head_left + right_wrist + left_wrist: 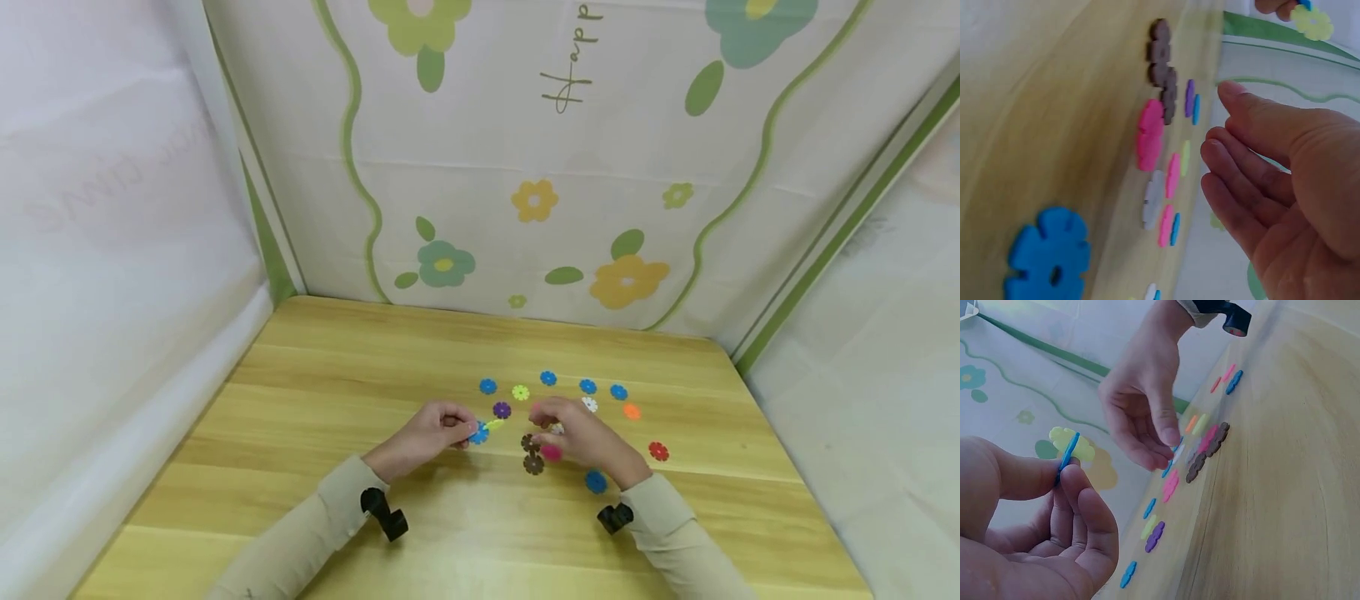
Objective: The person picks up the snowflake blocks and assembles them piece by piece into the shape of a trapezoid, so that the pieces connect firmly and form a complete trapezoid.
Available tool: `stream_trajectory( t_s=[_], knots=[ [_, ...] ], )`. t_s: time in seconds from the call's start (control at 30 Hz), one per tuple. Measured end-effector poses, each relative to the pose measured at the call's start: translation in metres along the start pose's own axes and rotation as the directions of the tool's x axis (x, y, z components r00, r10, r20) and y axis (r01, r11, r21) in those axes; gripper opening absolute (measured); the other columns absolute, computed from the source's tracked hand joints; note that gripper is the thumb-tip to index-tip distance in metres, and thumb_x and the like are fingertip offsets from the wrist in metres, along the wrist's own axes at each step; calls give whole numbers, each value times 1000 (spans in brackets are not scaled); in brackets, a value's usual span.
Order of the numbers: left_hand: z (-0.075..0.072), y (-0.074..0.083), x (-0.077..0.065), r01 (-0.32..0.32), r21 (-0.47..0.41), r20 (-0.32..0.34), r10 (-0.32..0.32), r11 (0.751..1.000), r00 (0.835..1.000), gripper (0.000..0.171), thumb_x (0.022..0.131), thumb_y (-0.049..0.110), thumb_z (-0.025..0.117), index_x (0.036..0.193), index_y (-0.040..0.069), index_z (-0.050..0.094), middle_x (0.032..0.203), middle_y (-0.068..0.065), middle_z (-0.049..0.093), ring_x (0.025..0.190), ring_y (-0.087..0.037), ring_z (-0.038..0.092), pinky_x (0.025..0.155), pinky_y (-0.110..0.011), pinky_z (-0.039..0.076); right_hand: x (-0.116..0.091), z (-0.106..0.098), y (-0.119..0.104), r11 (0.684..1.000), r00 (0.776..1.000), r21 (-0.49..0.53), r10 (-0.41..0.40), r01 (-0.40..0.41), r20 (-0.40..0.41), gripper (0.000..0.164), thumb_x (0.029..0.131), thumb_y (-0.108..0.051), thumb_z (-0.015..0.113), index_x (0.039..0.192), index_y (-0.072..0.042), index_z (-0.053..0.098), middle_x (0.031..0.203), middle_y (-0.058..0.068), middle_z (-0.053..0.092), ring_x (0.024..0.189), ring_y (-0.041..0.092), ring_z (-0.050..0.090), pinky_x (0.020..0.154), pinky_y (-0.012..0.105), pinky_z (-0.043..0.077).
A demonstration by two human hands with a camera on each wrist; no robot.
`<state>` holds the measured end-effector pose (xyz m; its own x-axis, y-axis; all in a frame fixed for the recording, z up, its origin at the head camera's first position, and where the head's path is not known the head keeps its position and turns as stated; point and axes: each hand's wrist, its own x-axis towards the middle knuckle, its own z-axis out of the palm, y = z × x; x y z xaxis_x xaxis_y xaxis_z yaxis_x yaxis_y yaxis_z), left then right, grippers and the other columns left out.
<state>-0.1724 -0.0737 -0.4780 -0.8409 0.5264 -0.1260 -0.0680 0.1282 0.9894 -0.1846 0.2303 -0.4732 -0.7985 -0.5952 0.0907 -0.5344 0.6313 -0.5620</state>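
Observation:
My left hand (427, 440) pinches a blue flower-shaped plastic disc (479, 433) between thumb and forefinger. A yellow disc (1076, 445) is joined to the blue one, standing across it. To the right, my right hand (592, 440) hovers over the scattered discs with its fingers loosely bent; in the right wrist view nothing lies between thumb and fingers. Below that hand are two brown discs (533, 464), a pink disc (552, 452) and a white disc (1153, 200). A purple disc (502, 410) lies between the hands, farther back.
Several blue discs (548, 378) lie toward the back of the wooden table (337, 367), with a yellow-green disc (521, 392) among them. On the right are an orange disc (632, 412), a red disc (658, 451) and a nearer blue disc (596, 482). Printed fabric walls (465, 167) enclose the table.

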Motion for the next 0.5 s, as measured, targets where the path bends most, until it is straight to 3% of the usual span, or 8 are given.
stream_trajectory(
  t_s=[0.2, 0.5],
  knots=[
    [0, 0, 0, 8, 13, 10, -8, 1000, 1000, 17, 109, 11, 59, 111, 0, 70, 96, -4, 66, 89, -20, 64, 93, -45, 60, -1, 12, 10, 998, 999, -64, 14, -11, 51, 12, 95, -13, 80, 106, -9, 77, 98, 0, 72, 87, 8, 64, 74, 22, 58],
    [-2, -2, 0, -4, 34, 5, 4, 999, 1000, 18, 109, 12, 59, 111, -2, 70, 96, -4, 67, 91, -23, 64, 90, -41, 60, 2, 17, 10, 997, 997, -69, 41, -37, 61, 9, 95, -10, 79, 104, -10, 78, 97, -2, 70, 84, 4, 59, 72, 21, 55]
  ],
)
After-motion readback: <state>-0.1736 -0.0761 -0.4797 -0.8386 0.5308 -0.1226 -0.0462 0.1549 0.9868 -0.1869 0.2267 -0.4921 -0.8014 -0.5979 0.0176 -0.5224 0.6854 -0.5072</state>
